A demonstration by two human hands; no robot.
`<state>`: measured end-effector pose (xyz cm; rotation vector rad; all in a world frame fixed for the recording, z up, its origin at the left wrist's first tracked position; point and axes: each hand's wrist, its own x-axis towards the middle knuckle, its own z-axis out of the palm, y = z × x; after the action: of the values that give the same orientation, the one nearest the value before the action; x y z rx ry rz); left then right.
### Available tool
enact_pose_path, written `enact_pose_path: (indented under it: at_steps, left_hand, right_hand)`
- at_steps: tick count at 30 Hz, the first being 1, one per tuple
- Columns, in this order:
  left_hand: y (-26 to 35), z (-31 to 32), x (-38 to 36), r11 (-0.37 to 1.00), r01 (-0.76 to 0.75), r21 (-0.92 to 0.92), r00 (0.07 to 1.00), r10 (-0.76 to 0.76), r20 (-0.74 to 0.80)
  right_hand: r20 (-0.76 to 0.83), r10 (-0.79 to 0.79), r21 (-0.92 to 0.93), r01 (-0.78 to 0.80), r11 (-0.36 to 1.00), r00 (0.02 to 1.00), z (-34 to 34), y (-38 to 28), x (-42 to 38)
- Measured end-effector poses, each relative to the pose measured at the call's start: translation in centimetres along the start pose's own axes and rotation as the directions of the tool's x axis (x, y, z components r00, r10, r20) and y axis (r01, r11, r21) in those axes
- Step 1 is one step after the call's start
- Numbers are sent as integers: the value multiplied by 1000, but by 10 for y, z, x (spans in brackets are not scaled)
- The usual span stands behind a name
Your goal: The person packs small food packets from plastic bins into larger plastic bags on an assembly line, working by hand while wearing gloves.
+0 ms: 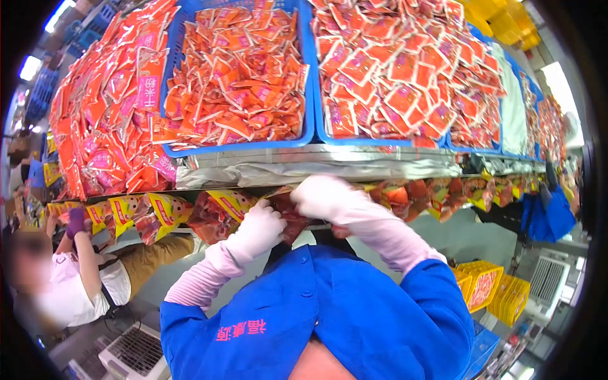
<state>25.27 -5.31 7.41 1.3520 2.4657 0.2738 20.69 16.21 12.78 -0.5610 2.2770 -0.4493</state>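
My left hand point(258, 229) and my right hand point(327, 197) are in white gloves, with pink sleeves and blue jacket cuffs below them. They meet at the edge of a metal shelf point(316, 166). Both are closed on a dark red snack packet point(292, 218) held between them. The right hand covers the packet's upper corner. A row of yellow and red packets point(161, 212) lies along the shelf edge to the left of my hands, and more packets point(443, 193) run off to the right.
Above the shelf, blue baskets point(308, 76) are heaped with orange-red packets, and a loose pile point(104, 107) lies at the left. A co-worker in white with a purple glove point(76, 221) reaches in from the left. Yellow crates point(484, 285) stand low on the right.
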Motion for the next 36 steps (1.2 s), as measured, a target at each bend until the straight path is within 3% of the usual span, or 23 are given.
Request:
enact_pose_path:
  at_steps: [1, 2, 3, 5, 6, 9, 11, 13, 14, 16, 17, 18, 20, 21, 22, 24, 27, 28, 29, 30, 32, 35, 36]
  left_hand:
    - [-5, -16, 10, 959, 130, -251, 988, -146, -49]
    - [-15, -36, 26, 957, 212, -196, 959, -243, -148]
    - [-31, -51, 46, 945, 293, -146, 914, -322, -248]
    - [-76, -69, 88, 910, 416, 1, 723, -330, -607]
    - [-108, -57, 108, 880, 460, 120, 765, -324, -556]
    - [-165, -31, 139, 747, 570, 343, 812, -447, -375]
    - [-159, -54, 118, 859, 512, -5, 730, -438, -524]
    - [-123, -80, 86, 861, 268, -431, 591, -501, -632]
    - [-91, -102, 69, 730, 204, -653, 661, -595, -458]
    - [-27, -104, 46, 275, -103, -956, 863, -453, -223]
    - [-12, -81, 41, 691, -180, -700, 866, -227, -446]
    - [8, -59, 35, 700, -194, -688, 909, -136, -394]
    - [35, -9, 36, 914, -125, -387, 934, -23, -356]
    - [35, 24, 39, 978, 51, -201, 976, -91, -197]
    - [36, 30, 37, 988, 105, -117, 984, -120, -129]
    - [30, 37, 26, 987, 156, -26, 985, -157, -69]
    - [2, 78, -10, 982, -38, 183, 934, 100, -343]
    - [1, 66, -15, 981, -55, 184, 963, 101, -249]
    - [1, 50, -17, 979, -71, 193, 982, 103, -160]
    - [1, 41, -13, 985, -58, 161, 977, 90, -194]
    - [5, 33, -14, 993, -62, 104, 960, 88, -266]
    - [-1, 15, -22, 999, -34, 36, 986, 39, -161]
    - [-4, -1, -22, 995, -41, -96, 980, 21, -197]
  right_hand:
    - [-359, -92, -115, 54, 992, 929, -11, 33, -6]
    - [-600, -31, 128, 134, 983, 800, -46, 50, -19]
    - [-692, 115, -100, -253, 962, 713, -50, 88, 16]
    - [-685, 229, -75, -380, 922, 691, -60, 136, 58]
    - [-587, 236, -159, -396, 905, 774, -48, 165, 90]
    - [-642, 246, -80, -383, 920, 726, -49, 170, 89]
    - [-710, 248, 26, -327, 945, 660, -62, 157, 45]
    - [-815, 175, 199, -17, 980, 552, -56, 156, -1]
    - [-736, 283, 396, 53, 917, 615, -64, 130, -34]
    - [-692, 273, 672, 459, 582, 668, -44, 101, -66]
    - [-524, 339, 832, 385, 399, 781, -39, 70, -85]
    - [-430, 238, 889, 363, 278, 871, -28, 49, -98]
    - [-469, 84, 697, 309, 647, 879, 15, 26, -94]
    - [-321, 90, 628, 141, 765, 943, 15, 3, -94]
    - [-284, 93, 293, -6, 956, 954, 49, 6, -70]
    - [-75, 159, 24, -157, 987, 984, 80, 5, -28]
    - [100, 168, -122, -156, 980, 981, 113, -13, 40]
    - [128, 210, -155, -190, 969, 969, 137, -13, 72]
    - [-194, 193, 10, -195, 981, 962, 214, 32, 136]
    - [-66, 378, 159, -365, 918, 923, 198, 26, 163]
    - [23, 213, -225, -202, 953, 977, 193, 28, 172]
    - [-165, 52, 46, -45, 998, 985, 213, 48, 189]
    - [12, 14, 85, -15, 996, 1000, 133, 21, 130]
